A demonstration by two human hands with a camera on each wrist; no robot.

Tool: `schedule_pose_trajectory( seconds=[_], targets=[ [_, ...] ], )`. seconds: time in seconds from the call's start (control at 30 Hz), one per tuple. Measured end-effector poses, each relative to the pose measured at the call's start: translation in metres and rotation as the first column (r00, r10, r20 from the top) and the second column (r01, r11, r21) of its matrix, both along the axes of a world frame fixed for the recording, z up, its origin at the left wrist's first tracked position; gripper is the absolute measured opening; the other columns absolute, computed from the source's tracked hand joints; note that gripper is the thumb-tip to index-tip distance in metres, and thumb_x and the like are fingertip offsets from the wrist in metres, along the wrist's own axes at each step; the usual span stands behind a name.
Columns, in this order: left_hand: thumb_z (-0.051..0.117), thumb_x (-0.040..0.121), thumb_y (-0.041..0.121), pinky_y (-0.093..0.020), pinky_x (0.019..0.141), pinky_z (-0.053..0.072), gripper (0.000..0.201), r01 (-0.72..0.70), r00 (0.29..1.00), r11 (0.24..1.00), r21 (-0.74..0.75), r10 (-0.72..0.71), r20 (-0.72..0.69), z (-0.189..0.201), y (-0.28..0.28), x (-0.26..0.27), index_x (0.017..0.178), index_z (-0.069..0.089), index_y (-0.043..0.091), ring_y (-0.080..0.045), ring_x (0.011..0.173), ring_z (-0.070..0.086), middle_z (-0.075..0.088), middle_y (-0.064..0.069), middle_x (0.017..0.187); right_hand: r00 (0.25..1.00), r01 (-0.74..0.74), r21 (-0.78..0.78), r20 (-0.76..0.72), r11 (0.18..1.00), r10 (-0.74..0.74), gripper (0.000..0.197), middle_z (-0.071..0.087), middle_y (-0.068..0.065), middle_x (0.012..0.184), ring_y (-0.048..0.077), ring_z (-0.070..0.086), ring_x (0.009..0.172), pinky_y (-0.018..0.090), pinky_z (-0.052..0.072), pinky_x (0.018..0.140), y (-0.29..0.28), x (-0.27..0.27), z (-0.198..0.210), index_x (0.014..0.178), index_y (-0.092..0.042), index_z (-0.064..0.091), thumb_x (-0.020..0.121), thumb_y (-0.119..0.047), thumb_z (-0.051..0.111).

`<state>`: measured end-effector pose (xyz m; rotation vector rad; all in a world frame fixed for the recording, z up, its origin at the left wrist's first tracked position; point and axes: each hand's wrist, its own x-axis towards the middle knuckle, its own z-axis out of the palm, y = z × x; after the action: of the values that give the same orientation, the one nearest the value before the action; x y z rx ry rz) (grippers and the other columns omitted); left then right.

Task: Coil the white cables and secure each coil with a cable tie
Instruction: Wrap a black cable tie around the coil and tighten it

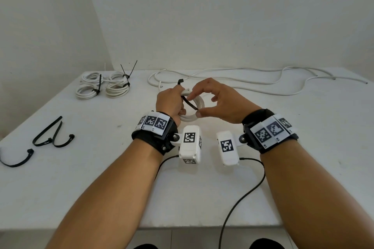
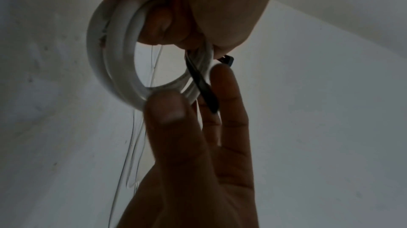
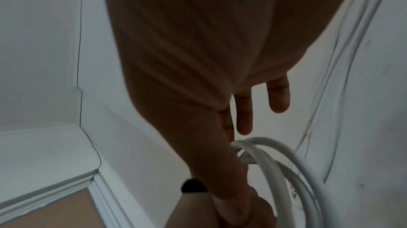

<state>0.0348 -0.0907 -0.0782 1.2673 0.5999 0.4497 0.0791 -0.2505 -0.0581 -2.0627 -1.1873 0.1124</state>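
Observation:
My left hand grips a small coil of white cable just above the table, at its middle. A black cable tie lies across the coil under the left thumb, with its head sticking up behind. My right hand pinches the tie's tail between index finger and thumb, the other fingers spread loosely. In the left wrist view the coil hangs from the left hand, and the tie runs down between the right hand's fingertips. The right wrist view shows the coil beside the palm.
Several finished coils bound with black ties sit at the back left. Loose black ties lie near the table's left edge. Long uncoiled white cables trail along the back. Black camera leads hang over the front edge.

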Motion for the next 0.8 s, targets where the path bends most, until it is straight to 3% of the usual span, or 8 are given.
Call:
schedule_pose_trajectory(
  seconds=[0.07, 0.17, 0.3, 0.37, 0.47, 0.57, 0.7, 0.8],
  targets=[
    [0.055, 0.086, 0.013, -0.02, 0.04, 0.027, 0.022, 0.015, 1.0, 1.0, 0.004, -0.015, -0.002, -0.001, -0.001, 0.0, 0.064, 0.056, 0.011, -0.015, 0.039, 0.03, 0.038, -0.001, 0.048, 0.999, 0.018, 0.001, 0.034, 1.0, -0.018, 0.027, 0.054, -0.013, 0.118, -0.006, 0.05, 0.105, 0.005, 0.032, 0.083, 0.004, 0.0, -0.003, 0.1, -0.036, 0.074, 0.078, -0.024, 0.083],
    [0.054, 0.088, 0.012, -0.02, 0.039, 0.027, 0.02, 0.061, 0.998, 0.997, 0.039, -0.061, 0.001, -0.003, -0.004, 0.0, 0.068, 0.052, 0.012, -0.014, 0.041, 0.03, 0.041, -0.004, 0.057, 0.998, 0.044, 0.139, 0.041, 0.989, -0.05, 0.012, 0.061, -0.014, 0.11, -0.004, 0.055, 0.098, 0.007, 0.037, 0.08, 0.006, 0.0, -0.004, 0.092, -0.029, 0.078, 0.082, -0.024, 0.081],
    [0.054, 0.088, 0.011, -0.019, 0.039, 0.029, 0.022, 0.092, 0.995, 0.985, 0.143, -0.097, 0.027, -0.002, -0.007, -0.001, 0.068, 0.058, 0.017, -0.014, 0.046, 0.034, 0.046, -0.001, 0.06, 0.995, 0.095, 0.325, -0.056, 0.941, -0.081, 0.007, 0.07, -0.012, 0.099, 0.011, 0.066, 0.092, 0.041, 0.05, 0.077, 0.006, -0.001, -0.002, 0.088, -0.022, 0.078, 0.084, -0.016, 0.078],
    [0.056, 0.089, 0.013, -0.021, 0.042, 0.032, 0.022, 0.081, 0.995, 0.974, 0.21, -0.091, 0.039, -0.001, -0.005, -0.002, 0.07, 0.064, 0.019, -0.014, 0.048, 0.038, 0.05, 0.003, 0.058, 0.994, 0.105, 0.332, -0.044, 0.937, -0.096, 0.005, 0.072, -0.013, 0.097, 0.012, 0.067, 0.091, 0.046, 0.053, 0.08, 0.007, -0.003, -0.003, 0.09, -0.019, 0.078, 0.085, -0.018, 0.077],
    [0.058, 0.089, 0.017, -0.024, 0.049, 0.037, 0.022, 0.065, 0.996, 0.923, 0.38, -0.083, 0.031, 0.0, -0.002, -0.003, 0.07, 0.066, 0.022, -0.007, 0.043, 0.043, 0.053, 0.013, 0.047, 0.992, 0.126, 0.367, -0.022, 0.922, -0.126, 0.005, 0.072, -0.013, 0.104, 0.009, 0.069, 0.091, 0.046, 0.054, 0.08, 0.011, -0.003, -0.003, 0.09, -0.017, 0.078, 0.085, -0.017, 0.076],
    [0.06, 0.087, 0.021, -0.025, 0.054, 0.036, 0.018, 0.118, 0.991, 0.858, 0.5, -0.136, 0.001, 0.0, -0.006, -0.006, 0.071, 0.067, 0.024, 0.0, 0.038, 0.043, 0.059, 0.014, 0.048, 0.981, 0.186, 0.394, -0.03, 0.9, -0.19, 0.006, 0.073, -0.011, 0.109, 0.004, 0.071, 0.086, 0.043, 0.057, 0.081, 0.012, 0.0, -0.003, 0.091, -0.013, 0.077, 0.085, -0.014, 0.076],
    [0.061, 0.091, 0.027, -0.023, 0.051, 0.035, 0.017, 0.193, 0.975, 0.801, 0.566, -0.219, -0.022, 0.001, -0.014, -0.007, 0.08, 0.072, 0.019, 0.001, 0.038, 0.044, 0.059, 0.014, 0.049, 0.963, 0.266, 0.417, -0.072, 0.869, -0.26, 0.005, 0.077, -0.002, 0.087, 0.006, 0.073, 0.08, 0.032, 0.06, 0.08, 0.007, 0.005, -0.004, 0.09, -0.009, 0.076, 0.086, -0.01, 0.074],
    [0.063, 0.093, 0.025, -0.015, 0.047, 0.036, 0.011, 0.201, 0.967, 0.812, 0.548, -0.253, 0.019, 0.002, -0.014, -0.01, 0.088, 0.073, 0.025, 0.002, 0.042, 0.05, 0.065, 0.011, 0.059, 0.959, 0.282, 0.413, -0.12, 0.866, -0.255, 0.003, 0.076, -0.001, 0.083, 0.009, 0.073, 0.078, 0.03, 0.06, 0.079, 0.006, 0.007, -0.006, 0.088, -0.009, 0.076, 0.086, -0.011, 0.074]
  ],
)
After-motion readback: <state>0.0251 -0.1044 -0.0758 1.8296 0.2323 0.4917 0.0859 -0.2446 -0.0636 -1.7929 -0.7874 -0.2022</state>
